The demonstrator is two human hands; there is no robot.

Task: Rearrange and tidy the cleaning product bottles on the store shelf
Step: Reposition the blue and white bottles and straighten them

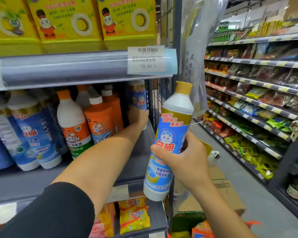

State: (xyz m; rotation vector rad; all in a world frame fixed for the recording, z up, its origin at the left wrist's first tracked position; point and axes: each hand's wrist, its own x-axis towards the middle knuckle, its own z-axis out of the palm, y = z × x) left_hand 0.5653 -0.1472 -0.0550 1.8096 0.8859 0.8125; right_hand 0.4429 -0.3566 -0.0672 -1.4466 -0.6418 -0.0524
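The right hand gripped a blue-and-white bottle with a gold cap, held tilted in front of the grey shelf's right end, while the left hand, reaching deep onto that shelf, grasped the base of a matching bottle beside the orange bottles.

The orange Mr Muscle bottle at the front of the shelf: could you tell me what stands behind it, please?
Behind the orange Mr Muscle bottle stands another orange bottle with a white cap, and further white-capped necks show deeper in. Their bodies and labels are hidden.
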